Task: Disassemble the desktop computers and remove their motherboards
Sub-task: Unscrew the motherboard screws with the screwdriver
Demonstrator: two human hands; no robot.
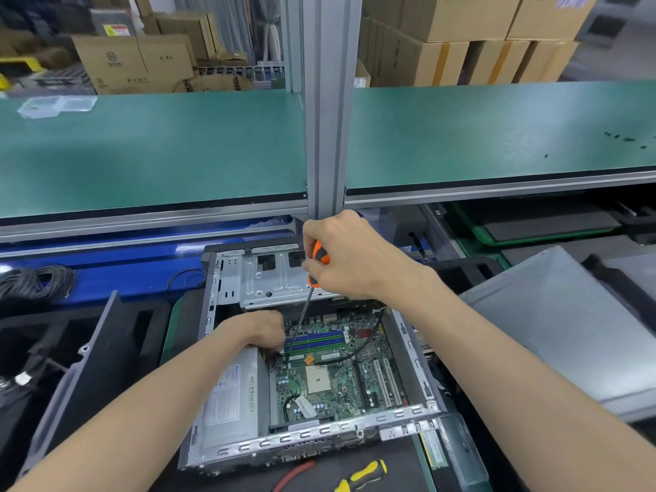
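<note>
I see my right hand (349, 259) curled tightly around the orange-and-black handle of a screwdriver (308, 296), its shaft slanting down to the motherboard (340, 367). My left hand (264, 330) rests inside the open computer case (312, 433), fingers bent down near the screwdriver tip; I cannot tell whether they grip anything. The green motherboard lies flat in the case, beside a grey power supply (230, 399). A yellow-handled tool (365, 474) lies in front of the case.
</note>
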